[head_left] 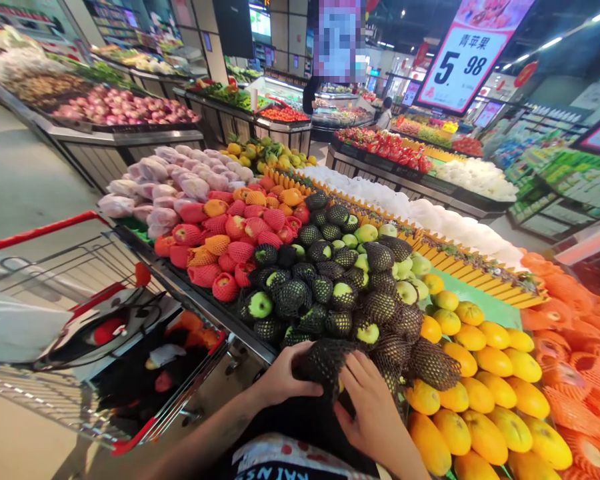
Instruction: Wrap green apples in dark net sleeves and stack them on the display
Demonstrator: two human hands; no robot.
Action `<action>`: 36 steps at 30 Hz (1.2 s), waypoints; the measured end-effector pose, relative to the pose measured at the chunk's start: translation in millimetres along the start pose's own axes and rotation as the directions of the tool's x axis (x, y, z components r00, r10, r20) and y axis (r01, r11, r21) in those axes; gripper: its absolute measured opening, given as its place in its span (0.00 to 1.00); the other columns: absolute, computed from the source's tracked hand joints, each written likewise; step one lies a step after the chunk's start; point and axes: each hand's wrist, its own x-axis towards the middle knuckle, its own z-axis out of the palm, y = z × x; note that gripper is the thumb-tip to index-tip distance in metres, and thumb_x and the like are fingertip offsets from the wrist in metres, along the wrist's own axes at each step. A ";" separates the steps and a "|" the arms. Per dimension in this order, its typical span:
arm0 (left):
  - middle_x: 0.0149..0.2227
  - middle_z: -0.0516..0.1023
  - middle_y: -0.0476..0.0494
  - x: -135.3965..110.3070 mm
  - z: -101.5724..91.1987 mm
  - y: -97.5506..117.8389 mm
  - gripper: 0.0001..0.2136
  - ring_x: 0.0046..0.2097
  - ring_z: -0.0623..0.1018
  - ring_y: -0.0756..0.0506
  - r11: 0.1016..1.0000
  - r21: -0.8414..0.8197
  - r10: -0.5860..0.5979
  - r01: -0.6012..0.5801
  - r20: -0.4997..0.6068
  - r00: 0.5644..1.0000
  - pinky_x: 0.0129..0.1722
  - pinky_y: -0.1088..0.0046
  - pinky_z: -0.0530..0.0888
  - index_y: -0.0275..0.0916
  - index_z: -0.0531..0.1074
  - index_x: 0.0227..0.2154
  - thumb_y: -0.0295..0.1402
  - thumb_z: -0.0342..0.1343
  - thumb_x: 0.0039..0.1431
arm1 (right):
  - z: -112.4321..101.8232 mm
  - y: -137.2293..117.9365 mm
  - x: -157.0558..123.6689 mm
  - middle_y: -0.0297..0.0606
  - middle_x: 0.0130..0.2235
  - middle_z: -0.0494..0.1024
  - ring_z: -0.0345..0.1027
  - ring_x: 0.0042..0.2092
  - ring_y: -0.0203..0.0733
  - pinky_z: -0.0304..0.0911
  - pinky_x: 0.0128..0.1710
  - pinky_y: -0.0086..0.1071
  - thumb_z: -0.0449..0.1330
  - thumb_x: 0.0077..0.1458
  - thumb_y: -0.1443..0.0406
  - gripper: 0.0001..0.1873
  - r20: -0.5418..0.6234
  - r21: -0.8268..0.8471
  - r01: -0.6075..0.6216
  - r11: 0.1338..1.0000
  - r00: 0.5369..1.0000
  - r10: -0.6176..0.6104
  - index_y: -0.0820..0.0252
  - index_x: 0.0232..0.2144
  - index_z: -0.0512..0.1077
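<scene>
A black foam fruit net (325,360) is between my two hands at the front edge of the fruit stand. My left hand (291,379) is closed around its left side, thumb along the bottom. My right hand (373,403) grips the right side, with fingers over the top. A small yellowish patch shows between the net and my right fingers; the fruit itself is mostly hidden. Just beyond my hands lie green apples (260,305), many in black nets. Yellow mangoes (445,432) are stacked to the right of my right hand.
At left stands a shopping cart (43,229) with a bag and dark items inside. Fruits in red nets (240,253) and pale wrapped fruits (155,170) lie further left. Orange-netted fruits (580,387) are at far right. A yellow fence strip (460,257) runs behind the apples.
</scene>
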 end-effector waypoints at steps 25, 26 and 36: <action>0.39 0.75 0.47 48.2 -70.9 35.6 0.20 0.41 0.70 0.46 0.983 -0.181 -0.081 0.010 -0.392 0.916 0.43 0.73 0.65 0.37 0.77 0.27 0.51 0.70 0.45 | 68.5 15.0 64.8 0.49 0.48 0.75 0.72 0.49 0.60 0.74 0.44 0.51 0.65 0.41 0.62 0.32 -0.586 -0.091 -0.032 0.995 0.810 -0.027 0.58 0.51 0.65; 0.38 0.75 0.47 51.8 -72.3 33.3 0.21 0.40 0.70 0.46 0.981 -0.191 -0.099 0.032 -0.350 0.931 0.42 0.74 0.65 0.36 0.75 0.25 0.51 0.70 0.45 | 67.0 15.6 65.1 0.49 0.48 0.75 0.72 0.48 0.59 0.74 0.44 0.51 0.66 0.40 0.60 0.34 -0.590 -0.089 -0.032 0.995 0.807 -0.027 0.58 0.52 0.64; 0.54 0.73 0.42 43.7 -46.4 36.0 0.33 0.57 0.70 0.39 0.986 -0.156 -0.025 0.052 0.171 0.985 0.59 0.61 0.63 0.43 0.65 0.59 0.46 0.67 0.52 | 47.7 1.9 58.7 0.52 0.51 0.73 0.70 0.52 0.65 0.72 0.46 0.55 0.67 0.34 0.65 0.40 -0.449 -0.075 -0.159 0.984 0.887 0.109 0.59 0.53 0.64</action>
